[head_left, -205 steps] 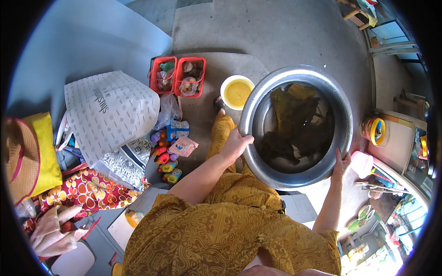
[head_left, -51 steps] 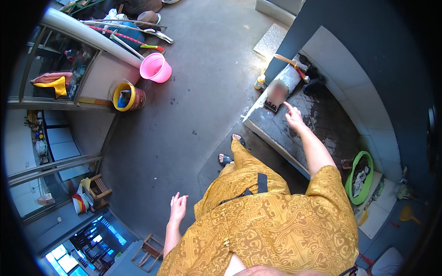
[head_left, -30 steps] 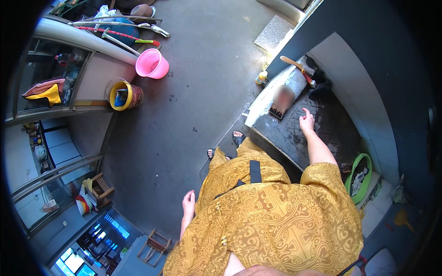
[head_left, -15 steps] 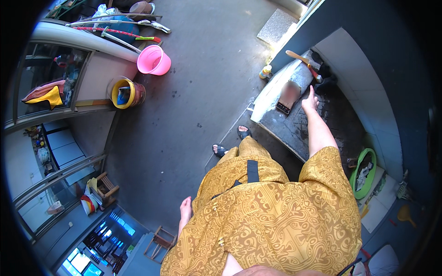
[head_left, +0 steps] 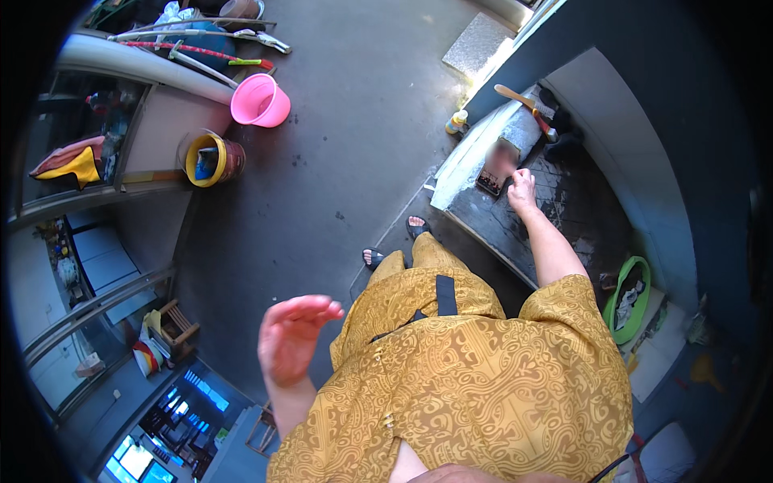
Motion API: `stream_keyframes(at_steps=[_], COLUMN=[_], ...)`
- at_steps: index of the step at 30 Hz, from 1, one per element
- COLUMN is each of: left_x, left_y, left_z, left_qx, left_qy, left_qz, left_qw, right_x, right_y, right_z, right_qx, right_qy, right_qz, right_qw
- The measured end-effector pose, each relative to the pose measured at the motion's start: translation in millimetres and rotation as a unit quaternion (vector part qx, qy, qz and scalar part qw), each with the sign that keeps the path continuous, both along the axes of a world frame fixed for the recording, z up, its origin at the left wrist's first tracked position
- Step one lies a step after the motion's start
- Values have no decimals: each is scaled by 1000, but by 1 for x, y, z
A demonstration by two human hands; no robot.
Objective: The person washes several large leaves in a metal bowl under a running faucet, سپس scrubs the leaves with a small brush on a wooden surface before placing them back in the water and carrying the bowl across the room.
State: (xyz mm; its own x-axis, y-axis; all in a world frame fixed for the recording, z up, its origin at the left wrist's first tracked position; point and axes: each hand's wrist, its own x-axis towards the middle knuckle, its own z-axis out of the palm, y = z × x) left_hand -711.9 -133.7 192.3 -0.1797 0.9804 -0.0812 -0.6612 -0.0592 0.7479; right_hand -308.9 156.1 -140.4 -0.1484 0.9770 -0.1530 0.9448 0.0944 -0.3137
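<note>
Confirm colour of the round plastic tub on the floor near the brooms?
Pink; the round plastic tub shows only in the head view, near the yellow bucket.

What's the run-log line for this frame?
right hand: closing on dark brush on wet slab | left hand: raised, empty | pink bucket: on floor

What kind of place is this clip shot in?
Probably an outdoor washing area beside a house. A wet stone slab sits in a walled corner, the right hand at a brush on it. A pink bucket and mops stand on the concrete floor.
</note>
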Motion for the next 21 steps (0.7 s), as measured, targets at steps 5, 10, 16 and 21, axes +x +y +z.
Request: stream_keyframes(at_steps=[5,10,16,21], left_x=[-11,8,18,20], left_y=[63,104,103,96], left_z=[71,95,110,124], left_qx=[120,151,163,143], left_qy=[113,105,65,61], left_qz=[-90,-127,-143,-116], left_qw=[982,975,974,981], right_x=[1,4,26,31], right_y=[8,39,64,39], right_z=[2,4,-6,-17], right_qx=[-17,-130,-114,-70], right_qy=[-34,-141,-95,-71], right_qz=[70,-11,-188,-201], right_qw=[997,981,971,974])
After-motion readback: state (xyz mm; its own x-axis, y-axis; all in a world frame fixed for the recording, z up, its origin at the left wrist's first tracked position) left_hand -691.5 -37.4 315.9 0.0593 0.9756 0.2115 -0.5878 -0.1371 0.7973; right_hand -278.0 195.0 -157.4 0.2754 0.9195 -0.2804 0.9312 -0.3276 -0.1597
